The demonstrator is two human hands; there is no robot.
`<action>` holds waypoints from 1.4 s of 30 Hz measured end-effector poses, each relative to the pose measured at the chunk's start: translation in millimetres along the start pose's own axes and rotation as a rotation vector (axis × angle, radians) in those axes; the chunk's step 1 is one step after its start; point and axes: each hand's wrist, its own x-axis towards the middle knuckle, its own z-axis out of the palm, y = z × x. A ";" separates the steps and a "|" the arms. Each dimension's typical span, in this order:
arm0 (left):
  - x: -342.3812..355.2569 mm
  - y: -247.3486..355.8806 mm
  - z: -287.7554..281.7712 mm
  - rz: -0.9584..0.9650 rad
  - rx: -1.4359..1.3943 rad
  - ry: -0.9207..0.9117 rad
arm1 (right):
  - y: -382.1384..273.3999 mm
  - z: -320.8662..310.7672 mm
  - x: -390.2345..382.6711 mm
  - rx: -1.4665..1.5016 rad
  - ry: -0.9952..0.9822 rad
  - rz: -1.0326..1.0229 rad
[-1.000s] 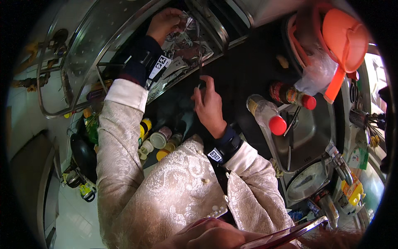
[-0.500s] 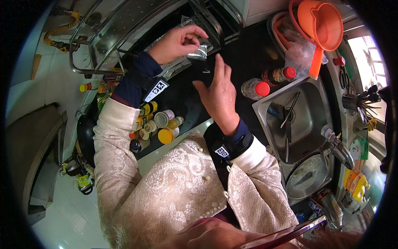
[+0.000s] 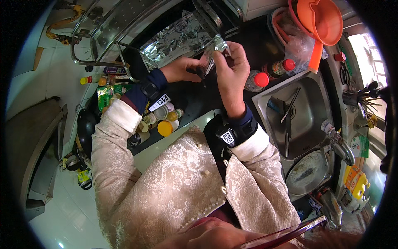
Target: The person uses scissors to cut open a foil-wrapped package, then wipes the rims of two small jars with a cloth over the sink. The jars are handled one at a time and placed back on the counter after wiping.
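Observation:
A crinkled silver foil piece [image 3: 213, 54] is held upright between my two hands over the dark counter. My right hand [image 3: 231, 74] pinches it near the top with bent fingers. My left hand [image 3: 182, 70] is closed on its lower left side, fingertips partly hidden behind it. A dark, narrow shape dangles below the foil, too unclear to name. Just behind the hands, a shiny foil-covered surface [image 3: 166, 41] lies under the metal rack [image 3: 101, 29].
To the right are the steel sink [image 3: 306, 116], two red-capped bottles [image 3: 260, 79] and orange plastic scoops [image 3: 319, 20] with a bag. A steel pan [image 3: 304, 174] sits nearer. Several jars [image 3: 165, 128] stand at the counter's left front, beside a black wok [image 3: 86, 130].
My left hand has come down from the rack with the silvery foil. My right hand has moved up and right and closed on it; both hands now hold it together.

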 end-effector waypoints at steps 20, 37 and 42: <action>33.6 -57.8 -179.7 -0.099 0.990 0.355 | 141.2 -25.3 24.5 -0.074 0.079 0.376; 114.3 -58.0 -190.8 0.084 1.400 0.612 | 167.5 1.2 58.7 -0.005 0.177 0.539; 127.9 -60.7 -190.5 0.064 1.402 0.669 | 172.6 4.5 60.5 0.013 0.195 0.557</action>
